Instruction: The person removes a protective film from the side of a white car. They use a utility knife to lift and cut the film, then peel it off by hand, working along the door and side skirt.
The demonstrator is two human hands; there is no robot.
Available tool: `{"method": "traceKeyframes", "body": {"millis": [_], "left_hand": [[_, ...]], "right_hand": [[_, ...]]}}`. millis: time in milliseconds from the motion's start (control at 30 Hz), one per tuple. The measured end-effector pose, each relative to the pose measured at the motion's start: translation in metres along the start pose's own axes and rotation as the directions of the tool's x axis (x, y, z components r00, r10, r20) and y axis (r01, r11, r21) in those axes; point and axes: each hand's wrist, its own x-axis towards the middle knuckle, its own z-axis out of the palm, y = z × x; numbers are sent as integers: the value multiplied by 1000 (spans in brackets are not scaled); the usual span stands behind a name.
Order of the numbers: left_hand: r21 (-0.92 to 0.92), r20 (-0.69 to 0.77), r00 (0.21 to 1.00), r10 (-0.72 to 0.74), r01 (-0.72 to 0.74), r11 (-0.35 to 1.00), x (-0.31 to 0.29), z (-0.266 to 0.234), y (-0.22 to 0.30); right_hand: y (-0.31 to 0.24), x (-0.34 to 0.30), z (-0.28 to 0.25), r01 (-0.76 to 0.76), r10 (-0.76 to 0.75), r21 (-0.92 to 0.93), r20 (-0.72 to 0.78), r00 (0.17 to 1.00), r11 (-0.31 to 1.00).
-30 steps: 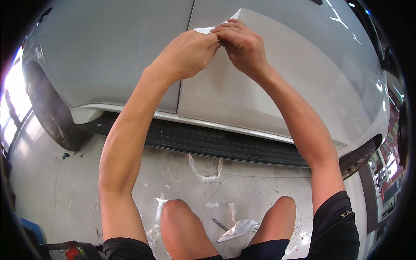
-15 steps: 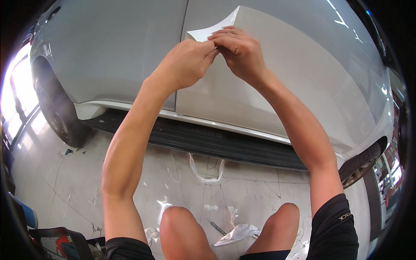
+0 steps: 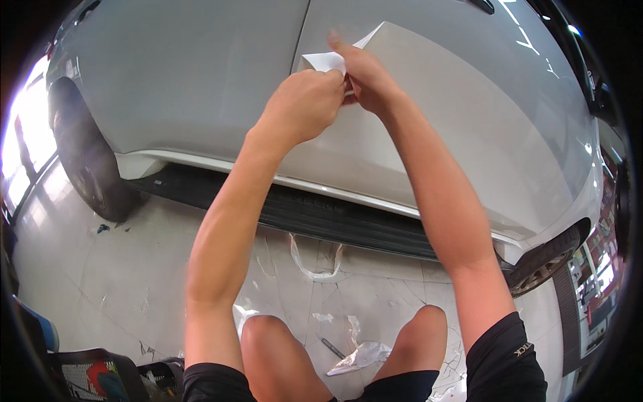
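Note:
My left hand (image 3: 303, 102) is closed, its thumb and fingers pinching the lifted edge of a white vinyl film (image 3: 435, 127) near its upper left corner. The film lies over the lower part of a grey-blue car door. Its turned-up corner shows a bright white underside above my knuckles. Right against the left fingertips is my right hand (image 3: 368, 77), its thumb raised and blurred, apart from the other fingers. Those fingers are bent beside the film's edge and partly hidden, with no firm grip visible.
Below the door runs a black running board (image 3: 315, 209). On the tiled floor lie a strip of white film (image 3: 315, 271), a crumpled scrap (image 3: 358, 358) and a slim dark cutter-like tool (image 3: 333, 348). A black basket (image 3: 90, 375) stands at lower left.
My right hand has turned, lifting its thumb away from the film. The lifted film corner is folded over more narrowly. Both hands now sit slightly lower on the door.

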Motion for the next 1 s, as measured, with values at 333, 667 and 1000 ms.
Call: {"method": "traceKeyframes", "body": {"millis": [333, 667, 1000], "left_hand": [[-88, 42, 995, -91, 94, 992, -22, 12, 18], [-141, -77, 996, -48, 37, 989, -50, 37, 33], [-154, -72, 996, -42, 30, 988, -74, 44, 43]], "right_hand": [[19, -3, 4, 39, -73, -194, -172, 982, 980], [42, -29, 2, 57, -117, -244, -237, 965, 968], [59, -52, 9, 47, -144, -297, -314, 939, 954]]}}
